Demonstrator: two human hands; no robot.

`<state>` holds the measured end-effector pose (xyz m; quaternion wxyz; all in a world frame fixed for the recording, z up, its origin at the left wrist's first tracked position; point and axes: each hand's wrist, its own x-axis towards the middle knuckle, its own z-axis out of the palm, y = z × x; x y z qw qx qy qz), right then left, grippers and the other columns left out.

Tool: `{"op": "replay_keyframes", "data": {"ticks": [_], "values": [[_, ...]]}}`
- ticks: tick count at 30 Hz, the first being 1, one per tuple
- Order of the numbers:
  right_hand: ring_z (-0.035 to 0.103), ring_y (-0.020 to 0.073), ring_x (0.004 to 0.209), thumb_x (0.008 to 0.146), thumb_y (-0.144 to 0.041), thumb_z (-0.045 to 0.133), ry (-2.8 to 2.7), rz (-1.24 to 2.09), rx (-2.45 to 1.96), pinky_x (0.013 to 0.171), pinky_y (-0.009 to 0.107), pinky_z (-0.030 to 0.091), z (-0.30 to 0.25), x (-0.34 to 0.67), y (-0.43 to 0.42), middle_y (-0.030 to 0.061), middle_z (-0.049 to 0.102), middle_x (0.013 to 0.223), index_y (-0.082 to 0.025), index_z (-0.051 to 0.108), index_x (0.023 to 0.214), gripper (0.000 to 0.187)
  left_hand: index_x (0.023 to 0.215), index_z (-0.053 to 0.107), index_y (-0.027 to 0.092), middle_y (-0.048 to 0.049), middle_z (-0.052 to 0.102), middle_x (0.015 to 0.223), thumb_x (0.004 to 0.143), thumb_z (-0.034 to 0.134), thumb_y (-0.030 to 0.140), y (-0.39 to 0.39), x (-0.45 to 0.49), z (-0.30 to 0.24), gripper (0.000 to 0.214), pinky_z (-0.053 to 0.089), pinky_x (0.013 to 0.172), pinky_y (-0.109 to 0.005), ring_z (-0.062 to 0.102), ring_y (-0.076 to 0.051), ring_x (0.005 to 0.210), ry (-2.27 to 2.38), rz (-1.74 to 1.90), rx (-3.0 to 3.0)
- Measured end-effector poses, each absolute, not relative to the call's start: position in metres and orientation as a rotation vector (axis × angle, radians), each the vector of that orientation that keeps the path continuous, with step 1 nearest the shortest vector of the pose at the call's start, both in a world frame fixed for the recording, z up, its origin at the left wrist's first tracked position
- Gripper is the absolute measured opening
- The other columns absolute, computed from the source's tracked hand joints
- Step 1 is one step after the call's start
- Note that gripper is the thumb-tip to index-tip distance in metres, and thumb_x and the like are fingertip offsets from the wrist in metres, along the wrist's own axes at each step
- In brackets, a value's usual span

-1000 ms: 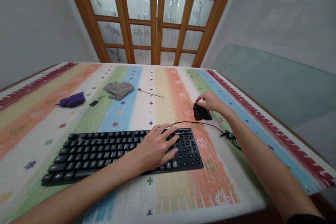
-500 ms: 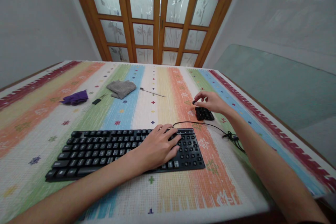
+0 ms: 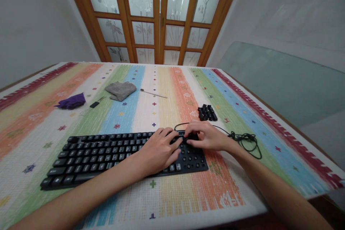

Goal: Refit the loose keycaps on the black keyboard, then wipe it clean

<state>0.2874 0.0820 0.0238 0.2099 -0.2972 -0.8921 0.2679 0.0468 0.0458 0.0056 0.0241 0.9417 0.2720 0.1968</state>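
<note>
A black keyboard (image 3: 102, 154) lies on the striped tablecloth (image 3: 167, 194) in front of me. My left hand (image 3: 159, 149) rests flat on its right part, fingers spread, holding nothing. My right hand (image 3: 207, 136) is bent over the top row of the number pad with its fingertips bunched and pressed down; the small black keycap it pinched earlier is hidden under them. Several number pad positions show bare round posts. A small pile of loose black keycaps (image 3: 207, 112) sits just behind the keyboard's right end.
The keyboard's black cable (image 3: 246, 140) coils to the right of my right hand. Farther back lie a grey cloth (image 3: 120, 90), a purple cloth (image 3: 70, 101), a thin metal tool (image 3: 153, 94) and a small black item (image 3: 94, 104). Wooden glazed doors (image 3: 159, 14) stand behind the table.
My right hand pinched a keycap from the loose pile, then came back towards me onto the number pad. My left hand stayed on the keyboard.
</note>
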Motion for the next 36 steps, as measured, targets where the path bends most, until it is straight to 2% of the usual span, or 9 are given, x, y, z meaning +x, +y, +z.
{"op": "replay_keyframes", "data": {"ticks": [15,23,29,36], "values": [[0.061,0.0187,0.087,0.085,-0.018,0.064,-2.461,0.575,-0.843,0.079,0.037,0.047,0.016,0.287,0.078,0.003,0.07,0.09,-0.022,0.067,0.094,0.011,0.116,0.063,0.016,-0.0113,0.065,0.112,0.093,0.054,0.023,0.051,0.045,0.014,0.026,0.052,0.091,-0.046,0.056,-0.026,0.107,0.899,0.756,2.721],[0.061,0.0182,0.086,0.082,-0.014,0.062,-2.444,0.532,-0.884,0.078,0.034,0.046,0.022,0.283,0.07,0.0026,0.069,0.09,-0.021,0.063,0.094,0.014,0.127,0.059,0.02,-0.0119,0.06,0.124,0.091,0.056,0.02,0.051,0.048,0.013,0.036,0.049,0.096,-0.049,0.053,-0.027,0.114,0.821,0.732,2.742],[0.058,0.0162,0.08,0.079,-0.014,0.062,-2.399,0.575,-0.972,0.072,0.03,0.045,0.025,0.281,0.066,0.003,0.064,0.092,-0.02,0.055,0.096,0.02,0.123,0.06,0.017,-0.0125,0.06,0.126,0.092,0.056,0.021,0.051,0.051,0.012,0.032,0.048,0.099,-0.05,0.051,-0.028,0.117,0.837,0.725,2.73],[0.057,0.0151,0.079,0.078,-0.014,0.062,-2.386,0.571,-0.996,0.071,0.029,0.044,0.024,0.282,0.067,0.0017,0.063,0.09,-0.021,0.054,0.094,0.019,0.12,0.061,0.016,-0.0127,0.062,0.123,0.091,0.057,0.021,0.051,0.052,0.011,0.03,0.048,0.1,-0.05,0.052,-0.027,0.117,0.882,0.729,2.681]]}}
